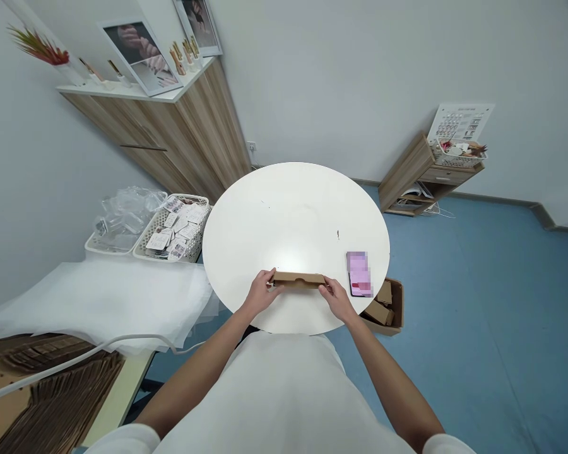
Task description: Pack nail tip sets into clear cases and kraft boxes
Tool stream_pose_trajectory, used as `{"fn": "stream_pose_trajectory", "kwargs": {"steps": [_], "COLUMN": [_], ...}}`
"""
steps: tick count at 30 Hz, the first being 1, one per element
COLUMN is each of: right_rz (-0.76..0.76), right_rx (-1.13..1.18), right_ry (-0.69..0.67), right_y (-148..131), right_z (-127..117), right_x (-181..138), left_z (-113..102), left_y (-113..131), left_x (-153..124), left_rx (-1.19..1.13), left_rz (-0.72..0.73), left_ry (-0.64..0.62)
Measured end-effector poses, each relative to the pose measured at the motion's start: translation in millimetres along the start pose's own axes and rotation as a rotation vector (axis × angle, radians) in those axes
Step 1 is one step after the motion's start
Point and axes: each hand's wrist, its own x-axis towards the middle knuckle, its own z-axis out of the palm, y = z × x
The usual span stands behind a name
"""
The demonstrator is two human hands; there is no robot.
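Note:
Between my two hands is a small brown cardboard box (299, 280), held near the front edge of the round white table (293, 221). A curved notch shows in the edge that faces me. My left hand (264, 291) grips the box's left end, thumb on the near side and fingers behind. At the other end, my right hand (335, 296) pinches the right corner in the same way. The underside of the box and what is inside it are hidden. A phone (359, 274) with a blurred pink screen lies on the table, just right of my right hand.
Left of the table stand a white basket of printed cards (201, 230) and a basket of clear plastic packaging (127, 214). White sheets (137, 296) and stacked flat cardboard (66, 391) lie nearer me. A carton of small brown boxes (397, 309) sits on the floor at right.

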Motion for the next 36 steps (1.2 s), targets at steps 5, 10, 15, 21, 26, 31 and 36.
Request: {"fn": "stream_pose_trajectory", "kwargs": {"steps": [5, 10, 15, 21, 26, 31, 36], "right_rz": [-0.008, 0.0, -0.028, -0.058, -0.064, -0.036, -0.018], "right_rx": [-0.127, -0.142, -0.115, -0.078, -0.048, -0.035, -0.015], "right_ry": [0.022, 0.085, 0.089, 0.098, 0.086, 0.056, 0.056], "right_y": [-4, -7, -9, -10, -13, -14, -15], "right_z": [1, 3, 2, 4, 2, 1, -1], "right_x": [9, 17, 20, 22, 23, 24, 23], "left_z": [3, 5, -1, -7, -9, -10, -14], "left_y": [-3, -3, 3, 8, 6, 4, 10], "left_x": [14, 16, 14, 13, 12, 14, 12], "left_rx": [0.035, 0.151, 0.181, 0.117, 0.131, 0.152, 0.12], "left_rz": [-0.059, -0.023, -0.03, -0.027, -0.009, 0.007, -0.006], "left_ry": [0.027, 0.106, 0.09, 0.106, 0.082, 0.072, 0.037]}}
